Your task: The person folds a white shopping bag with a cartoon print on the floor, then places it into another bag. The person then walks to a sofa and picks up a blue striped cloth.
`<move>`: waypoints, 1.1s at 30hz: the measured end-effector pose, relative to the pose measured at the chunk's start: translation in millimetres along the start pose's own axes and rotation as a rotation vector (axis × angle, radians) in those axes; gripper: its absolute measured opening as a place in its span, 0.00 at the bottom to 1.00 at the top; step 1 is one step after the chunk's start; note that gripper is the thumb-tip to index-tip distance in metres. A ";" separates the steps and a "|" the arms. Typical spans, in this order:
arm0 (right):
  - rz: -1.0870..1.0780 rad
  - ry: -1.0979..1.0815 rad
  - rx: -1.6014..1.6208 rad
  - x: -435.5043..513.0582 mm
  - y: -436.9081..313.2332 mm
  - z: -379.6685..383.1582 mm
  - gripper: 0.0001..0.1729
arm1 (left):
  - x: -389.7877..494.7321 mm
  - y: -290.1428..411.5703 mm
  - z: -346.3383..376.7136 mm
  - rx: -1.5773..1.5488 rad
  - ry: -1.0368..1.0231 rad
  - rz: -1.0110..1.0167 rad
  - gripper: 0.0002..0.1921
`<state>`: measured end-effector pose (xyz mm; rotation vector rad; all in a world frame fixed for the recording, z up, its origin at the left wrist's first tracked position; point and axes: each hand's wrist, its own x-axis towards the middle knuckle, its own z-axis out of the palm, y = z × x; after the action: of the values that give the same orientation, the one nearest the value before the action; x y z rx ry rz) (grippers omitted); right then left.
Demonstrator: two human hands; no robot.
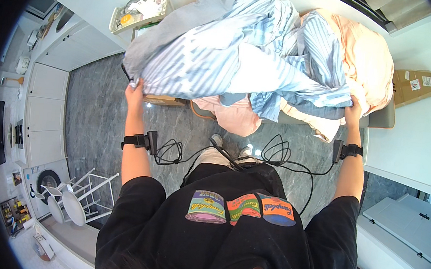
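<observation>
A large blue-and-white striped cloth [199, 65], apparently a duvet cover or sheet, spreads between my two hands at the top of the head view. My left hand [134, 89] grips its near left corner, where a grey side of fabric [162, 38] shows. At the other end, my right hand [353, 111] clutches the cloth's near right edge. Peach-coloured bedding [366, 59] is heaped behind and beside my right hand. A pink piece of fabric [236, 119] hangs below the striped cloth. Folds hide most of the grey seat [383, 113] underneath.
A tray of small items [140, 10] stands beyond my left hand. A cardboard box [414, 87] leans by the right wall. Black cables [275, 161] run from my wrist devices across my body. White stools [76, 203] and a washing machine [48, 180] are at left, above grey flooring [92, 122].
</observation>
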<state>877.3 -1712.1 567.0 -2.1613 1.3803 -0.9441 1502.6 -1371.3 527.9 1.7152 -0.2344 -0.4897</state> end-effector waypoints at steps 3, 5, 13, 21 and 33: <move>0.104 -0.082 -0.006 -9.4 19.3 -13.0 0.19 | 6.1 -5.2 -11.8 0.042 0.036 -0.071 0.13; 0.191 -0.131 0.011 -20.4 39.6 -9.2 0.21 | 7.5 -16.0 -15.2 0.102 0.019 -0.101 0.14; 0.595 -0.245 -0.299 -78.5 114.7 34.5 0.28 | 12.7 -93.0 -23.5 0.232 -0.101 -0.528 0.24; 0.180 -0.342 -0.336 -23.1 90.1 38.0 0.24 | 30.7 -61.1 -22.3 0.290 -0.180 -0.398 0.39; -0.210 -0.306 -0.178 200.6 -113.8 213.6 0.60 | 62.8 2.1 76.1 0.904 -0.295 0.326 0.65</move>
<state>1160.2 -1848.8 558.6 -2.4967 1.1434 -0.5427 1524.8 -1465.4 507.6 2.4013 -1.0564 -0.4131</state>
